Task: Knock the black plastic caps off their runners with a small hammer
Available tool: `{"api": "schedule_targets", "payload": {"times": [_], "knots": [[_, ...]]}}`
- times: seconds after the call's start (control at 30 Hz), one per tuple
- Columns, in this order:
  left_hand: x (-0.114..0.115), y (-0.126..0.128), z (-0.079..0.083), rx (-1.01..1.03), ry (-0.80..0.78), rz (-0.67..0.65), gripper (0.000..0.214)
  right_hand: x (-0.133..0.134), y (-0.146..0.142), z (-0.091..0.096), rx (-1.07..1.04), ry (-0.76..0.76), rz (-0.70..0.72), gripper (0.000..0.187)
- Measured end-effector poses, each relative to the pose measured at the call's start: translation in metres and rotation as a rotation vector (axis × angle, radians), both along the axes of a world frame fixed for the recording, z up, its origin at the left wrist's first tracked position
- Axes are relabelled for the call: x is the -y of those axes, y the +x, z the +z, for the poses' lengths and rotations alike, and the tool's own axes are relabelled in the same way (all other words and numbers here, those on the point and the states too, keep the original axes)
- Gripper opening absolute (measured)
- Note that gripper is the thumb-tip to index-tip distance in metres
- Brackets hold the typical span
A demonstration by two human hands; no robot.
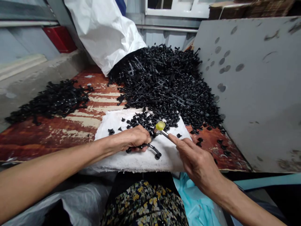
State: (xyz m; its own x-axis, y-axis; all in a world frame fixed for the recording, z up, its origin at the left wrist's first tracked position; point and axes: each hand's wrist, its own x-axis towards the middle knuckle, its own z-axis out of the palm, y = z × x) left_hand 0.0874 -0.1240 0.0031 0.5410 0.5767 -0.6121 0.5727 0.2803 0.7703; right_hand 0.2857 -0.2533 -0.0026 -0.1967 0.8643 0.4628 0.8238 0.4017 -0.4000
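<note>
My left hand (137,137) is closed around black plastic strip pieces with round knobs at their ends; one curved black strip (154,149) sticks out below the fingers over the white cloth (110,161). Wrapped round the handle of a small hammer (160,126) with a yellow face is my right hand (191,150), its index finger laid along the shaft. The hammer head is right beside the left fingertips, and I cannot tell whether it touches the piece there. Small black round caps (138,120) lie scattered on the cloth just beyond both hands.
A large heap of black parts (162,75) spills from a white sack (110,34) behind the cloth. Another pile of black strips (54,100) lies on the worn red-brown tabletop (77,125) at left. A spotted grey board (254,78) walls the right side.
</note>
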Motion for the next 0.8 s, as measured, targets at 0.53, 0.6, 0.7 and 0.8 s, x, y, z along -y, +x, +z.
{"api": "schedule_targets", "payload": {"times": [0.53, 0.6, 0.7, 0.8], "knots": [[-0.020, -0.064, 0.068, -0.096, 0.474, 0.104, 0.017, 0.005, 0.005, -0.018, -1.020, -0.391, -0.400, 0.051], [-0.049, -0.099, 0.087, -0.184, 0.640, 0.291, 0.011, 0.004, 0.004, -0.020, -1.174, -0.456, -0.415, 0.058], [-0.088, -0.137, 0.103, -0.255, 0.920, 0.705, 0.017, 0.004, 0.001, -0.016, -1.239, -0.489, -0.434, 0.063], [-0.116, -0.139, 0.091, -0.088, 0.793, 0.655, 0.019, 0.003, -0.002, -0.009, -1.217, -0.509, -0.455, 0.059]]}}
